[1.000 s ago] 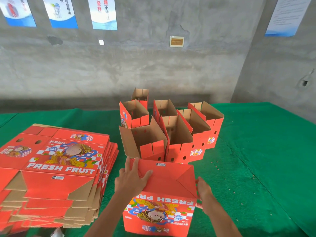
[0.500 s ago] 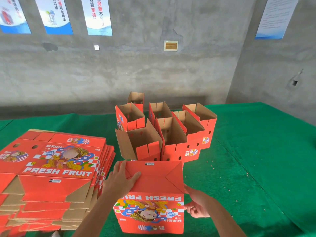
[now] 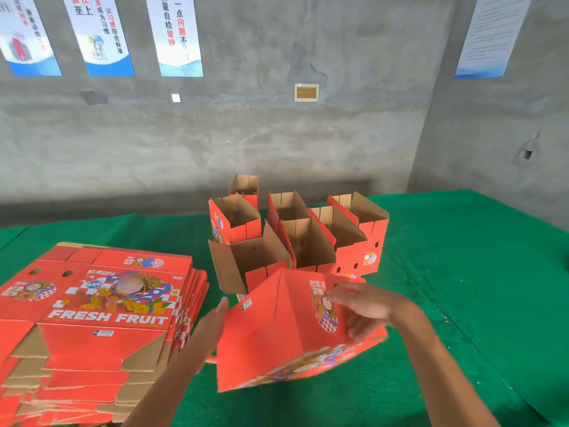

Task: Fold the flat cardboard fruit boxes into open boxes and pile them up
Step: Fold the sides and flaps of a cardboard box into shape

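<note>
both hands tilt a red box [image 3: 277, 328] above the near table [image 3: 462, 272]: left hand [image 3: 212, 325] flat on its left side, right hand [image 3: 366, 306] spread on top, each grip wide; flat stack [image 3: 92, 318] left, open boxes [image 3: 295, 232] beyond

Two bare forearms show, ending in the left hand [image 3: 212, 326] and right hand [image 3: 371, 309]. No sleeves reach the wrists. Both hands are ungloved.
</note>
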`<state>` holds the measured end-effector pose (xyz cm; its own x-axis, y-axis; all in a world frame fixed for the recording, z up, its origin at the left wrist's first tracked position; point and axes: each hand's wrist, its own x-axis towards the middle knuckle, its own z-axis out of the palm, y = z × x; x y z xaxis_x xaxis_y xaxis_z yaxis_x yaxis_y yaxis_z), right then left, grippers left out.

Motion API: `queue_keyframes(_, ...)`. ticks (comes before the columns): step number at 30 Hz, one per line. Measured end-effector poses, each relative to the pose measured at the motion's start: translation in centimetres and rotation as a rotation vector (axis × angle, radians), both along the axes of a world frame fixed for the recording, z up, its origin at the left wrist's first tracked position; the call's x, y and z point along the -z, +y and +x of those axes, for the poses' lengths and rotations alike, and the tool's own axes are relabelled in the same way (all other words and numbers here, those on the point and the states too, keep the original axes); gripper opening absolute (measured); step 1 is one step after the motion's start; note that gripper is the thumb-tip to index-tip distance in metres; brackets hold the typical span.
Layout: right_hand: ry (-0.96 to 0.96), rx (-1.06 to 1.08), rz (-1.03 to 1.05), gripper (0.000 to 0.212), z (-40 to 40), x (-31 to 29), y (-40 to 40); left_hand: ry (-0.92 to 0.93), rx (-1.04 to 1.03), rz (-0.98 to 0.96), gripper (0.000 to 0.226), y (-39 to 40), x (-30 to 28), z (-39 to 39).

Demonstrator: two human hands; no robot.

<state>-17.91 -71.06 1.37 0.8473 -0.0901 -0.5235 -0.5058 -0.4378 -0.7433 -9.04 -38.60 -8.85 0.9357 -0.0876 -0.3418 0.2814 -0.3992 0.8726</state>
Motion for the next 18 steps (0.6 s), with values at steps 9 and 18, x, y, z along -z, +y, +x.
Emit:
queue_keyframes(9, -0.218, -0.226, -0.697, 0.05, -3.8, -1.1, 0.7, 0.447, 0.481, -0.303, 0.093, -9.7, -1.1, -4.1)
queue_keyframes(18, -0.207, -0.038, -0.896, 0.05, -7.6, 4.8, -2.5, -0.054, 0.926, -0.058, 0.14, -17.4, 1.4, -7.8)
